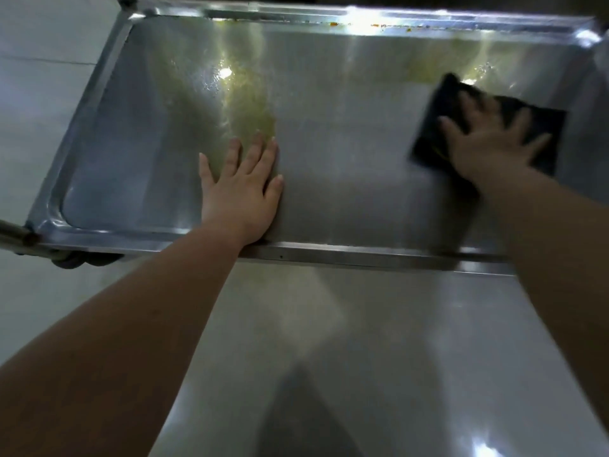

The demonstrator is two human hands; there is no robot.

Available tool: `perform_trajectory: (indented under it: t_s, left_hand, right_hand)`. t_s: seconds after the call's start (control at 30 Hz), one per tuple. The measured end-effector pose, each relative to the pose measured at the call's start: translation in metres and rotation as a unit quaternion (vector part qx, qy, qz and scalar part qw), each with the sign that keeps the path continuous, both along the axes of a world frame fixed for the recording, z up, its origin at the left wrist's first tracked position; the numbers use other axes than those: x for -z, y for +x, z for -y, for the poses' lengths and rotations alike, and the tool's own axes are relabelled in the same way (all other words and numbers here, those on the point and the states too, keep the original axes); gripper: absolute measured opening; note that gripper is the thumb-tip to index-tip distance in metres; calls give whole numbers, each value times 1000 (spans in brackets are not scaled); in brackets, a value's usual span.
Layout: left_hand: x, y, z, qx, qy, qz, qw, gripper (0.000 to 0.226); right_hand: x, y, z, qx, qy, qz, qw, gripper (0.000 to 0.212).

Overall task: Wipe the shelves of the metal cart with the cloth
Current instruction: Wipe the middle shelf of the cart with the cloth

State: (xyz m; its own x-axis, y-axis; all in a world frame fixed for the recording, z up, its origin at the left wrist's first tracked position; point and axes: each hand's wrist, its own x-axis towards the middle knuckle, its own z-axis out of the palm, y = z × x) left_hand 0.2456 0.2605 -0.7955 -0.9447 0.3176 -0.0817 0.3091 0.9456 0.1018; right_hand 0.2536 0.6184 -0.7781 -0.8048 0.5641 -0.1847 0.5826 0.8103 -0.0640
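Your right hand [491,143] presses flat with spread fingers on the dark cloth [540,127] at the right of the cart's top shelf [346,199], your left hand [242,186] braces open-palmed mid-shelf, so you seem mid-wipe and should next sweep toward the yellowish smear [247,107].

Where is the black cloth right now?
In the head view, the black cloth lies flat on the right side of the cart's top shelf, under the right hand, near the yellowish smear by the far rim.
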Motion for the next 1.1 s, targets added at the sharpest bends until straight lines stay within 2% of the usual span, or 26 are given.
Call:
perform_trajectory:
  t_s: [0.1, 0.17, 0.23, 0.33, 0.43, 0.53, 0.63, 0.77, 0.87, 1.0, 1.03, 1.1]
  left_hand:
    - [0, 1, -1, 1, -1, 2, 1000, 62]
    - [-1, 3, -2, 0, -2, 2, 1000, 61]
    - [-2, 3, -3, -2, -5, 4, 1000, 61]
    - [-3, 2, -4, -5, -12, 7, 1000, 60]
    - [-3, 2, -2, -8, -19, 5, 1000, 60]
    - [-2, 1, 0, -10, -15, 5, 1000, 59]
    - [-3, 0, -2, -7, -14, 13, 1000, 60]
    - [-3, 0, -3, -5, -8, 11, 1000, 60]
    - [-3, 0, -2, -4, -10, 8, 1000, 60]
    - [-2, 2, -2, -8, -19, 9, 1000, 59]
    - [-2, 2, -2, -9, -20, 10, 1000, 59]
    - [-3, 3, -2, -9, -21, 10, 1000, 58]
  right_hand:
    - [-9, 36, -49, 100, -10, 21, 995, 71]
    - [-10, 38, -40, 132, -18, 16, 991, 69]
    - [-11, 20, -5, 123, -18, 5, 992, 67]
    - [-6, -20, 80, -24, -18, 0, 1000, 65]
    - [1, -37, 169, -183, -16, -8, 983, 64]
    - [4, -35, 186, -228, -10, -21, 973, 63]
    - [2, -27, 127, -193, -14, -25, 981, 63]
    - [-1, 22, 7, -27, 1, -13, 1000, 68]
    - [-7, 70, -39, 78, -16, -5, 997, 70]
    - [-6, 82, 13, 117, -10, -12, 993, 66]
    - [-6, 77, 39, 103, -12, -12, 995, 66]
    - [-1, 69, 101, 7, -11, -4, 1000, 65]
